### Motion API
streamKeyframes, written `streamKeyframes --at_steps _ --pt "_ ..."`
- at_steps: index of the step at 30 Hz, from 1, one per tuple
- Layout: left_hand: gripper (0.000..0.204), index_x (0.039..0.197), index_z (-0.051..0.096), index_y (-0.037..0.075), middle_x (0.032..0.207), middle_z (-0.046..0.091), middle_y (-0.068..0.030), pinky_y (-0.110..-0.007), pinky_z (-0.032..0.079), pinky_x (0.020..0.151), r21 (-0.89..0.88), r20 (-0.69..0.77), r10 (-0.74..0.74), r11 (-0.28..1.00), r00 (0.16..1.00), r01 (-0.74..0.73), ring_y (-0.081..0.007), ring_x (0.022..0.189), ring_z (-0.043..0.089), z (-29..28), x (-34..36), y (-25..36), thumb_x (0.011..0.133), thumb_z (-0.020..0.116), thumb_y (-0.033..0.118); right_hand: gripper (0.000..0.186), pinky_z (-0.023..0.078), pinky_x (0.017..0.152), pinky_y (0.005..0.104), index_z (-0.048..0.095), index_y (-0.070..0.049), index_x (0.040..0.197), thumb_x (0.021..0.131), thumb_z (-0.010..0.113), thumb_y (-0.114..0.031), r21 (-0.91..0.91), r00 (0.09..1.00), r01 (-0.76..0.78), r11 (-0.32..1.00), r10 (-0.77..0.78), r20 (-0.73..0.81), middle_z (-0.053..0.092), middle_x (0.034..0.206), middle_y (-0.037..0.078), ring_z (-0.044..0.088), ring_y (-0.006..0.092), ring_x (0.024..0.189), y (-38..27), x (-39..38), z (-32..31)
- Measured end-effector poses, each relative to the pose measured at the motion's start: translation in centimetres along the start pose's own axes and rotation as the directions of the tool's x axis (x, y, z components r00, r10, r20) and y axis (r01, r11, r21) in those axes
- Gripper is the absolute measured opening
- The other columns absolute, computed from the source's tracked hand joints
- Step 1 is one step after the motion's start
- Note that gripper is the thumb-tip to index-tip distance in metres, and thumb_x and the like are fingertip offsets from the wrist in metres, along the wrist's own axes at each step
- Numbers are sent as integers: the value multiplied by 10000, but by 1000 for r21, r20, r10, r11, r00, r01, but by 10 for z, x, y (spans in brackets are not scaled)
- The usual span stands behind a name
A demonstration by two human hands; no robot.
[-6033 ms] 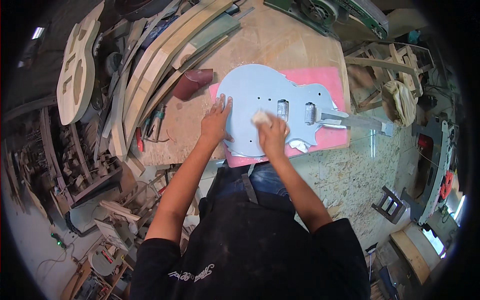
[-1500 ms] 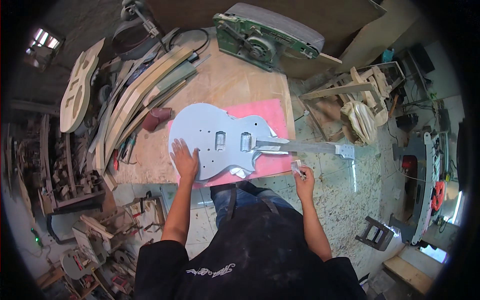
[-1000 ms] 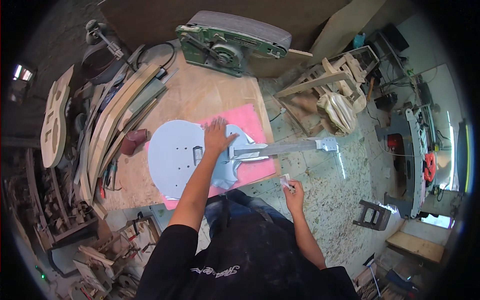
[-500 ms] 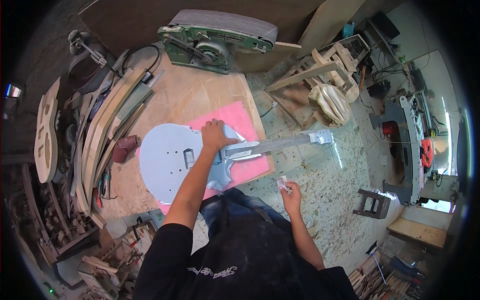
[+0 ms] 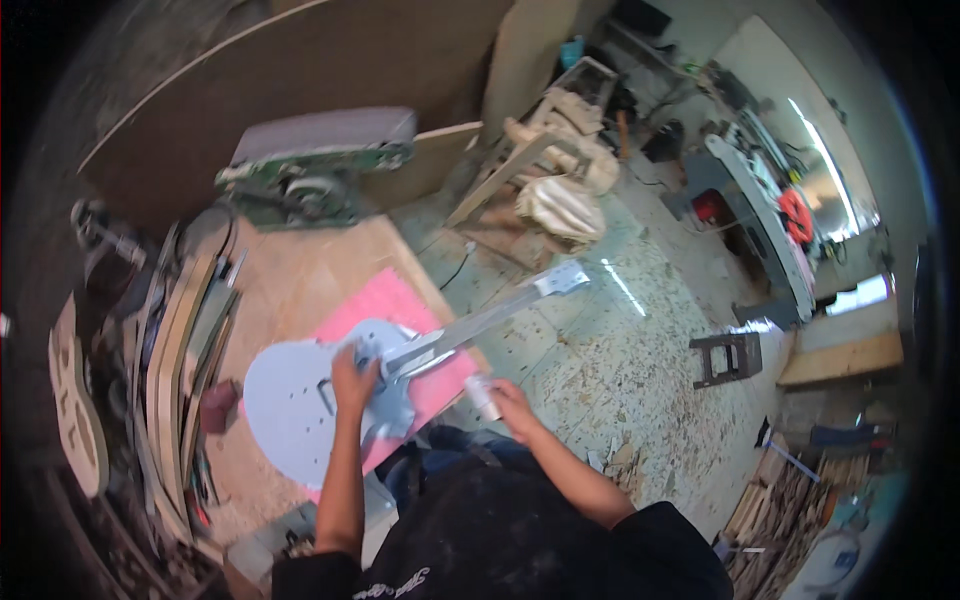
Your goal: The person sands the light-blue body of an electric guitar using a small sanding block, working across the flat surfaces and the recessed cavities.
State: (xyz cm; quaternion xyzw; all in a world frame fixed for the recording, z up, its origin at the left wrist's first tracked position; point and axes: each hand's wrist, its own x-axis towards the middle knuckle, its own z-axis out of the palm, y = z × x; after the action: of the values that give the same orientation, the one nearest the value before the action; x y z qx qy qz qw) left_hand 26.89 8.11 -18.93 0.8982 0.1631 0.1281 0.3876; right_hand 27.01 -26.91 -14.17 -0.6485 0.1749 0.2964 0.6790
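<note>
Workshop interior seen from above: a plywood-topped workbench point(image 5: 300, 270) beside a speckled, dust-strewn concrete floor point(image 5: 640, 370). On a pink foam mat point(image 5: 385, 305) lies the pale grey-blue primed electric guitar body point(image 5: 290, 400), its long unfinished neck point(image 5: 490, 318) running out past the bench edge over the floor. The left hand point(image 5: 355, 375) rests flat on the body near the neck joint, fingers point(image 5: 362, 352) loosely spread and pressed against the primed surface. Just right of those fingers and off the bench edge, the right hand point(image 5: 510, 405) is wrapped around a small whitish folded piece of sanding paper point(image 5: 482, 395), which sticks out beyond the thumb, clear of the guitar. Beyond the left fingertips stands a green belt sander point(image 5: 315, 170) against a large leaning plywood sheet point(image 5: 300, 70). Left of the hand, curved wooden strips point(image 5: 185, 340) and a pale uncut guitar-shaped blank point(image 5: 75, 420) are stacked at the bench edge. Further right of the right hand, a small dark stool point(image 5: 730, 355) sits on the floor.
</note>
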Motion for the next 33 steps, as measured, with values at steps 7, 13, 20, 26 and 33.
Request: streamKeyframes --at_steps 7,13,20,26,33 --pt "391 1407 595 23 1292 653 -108 -349 495 1016 -670 508 -291 458 811 584 -198 1170 605 -10 -108 81 1050 639 176 277 563 821 334 654 -62 1271 1062 612 -239 227 922 -161 960 64 382 694 1114 41 684 159 990 9 1 100" --pt "380 1309 619 -7 1190 682 -92 -321 532 933 -595 305 -384 638 872 489 -165 1074 647 -68 -120 42 960 739 83 303 545 794 452 722 -42 974 900 765 -333 -595 891 453 664 -352 287 709 905 196 699 361 867 37 7 168" --pt "695 1394 572 -42 1274 655 -229 -417 488 1050 -196 -135 -333 932 933 304 -342 1185 634 -120 -103 -51 821 874 208 302 554 802 451 727 -33 997 893 765 -313 -566 882 471 677 -352 313 733 968 193 723 353 912 55 12 284" --pt "702 1447 511 -71 1301 630 -230 -434 480 1059 -245 -61 -426 883 903 400 -346 1209 606 -159 -114 -59 906 815 256 286 555 784 428 705 -14 1038 925 707 -276 -471 902 417 778 -288 322 740 972 184 727 310 893 57 -29 328" --pt "436 1438 526 -71 1245 671 -151 -331 571 873 -757 403 -334 402 852 515 -212 1049 682 -193 -145 -43 1025 627 23 295 551 786 382 694 -17 1036 919 765 -279 -351 923 281 893 -151 354 729 947 117 706 229 892 78 -77 319"
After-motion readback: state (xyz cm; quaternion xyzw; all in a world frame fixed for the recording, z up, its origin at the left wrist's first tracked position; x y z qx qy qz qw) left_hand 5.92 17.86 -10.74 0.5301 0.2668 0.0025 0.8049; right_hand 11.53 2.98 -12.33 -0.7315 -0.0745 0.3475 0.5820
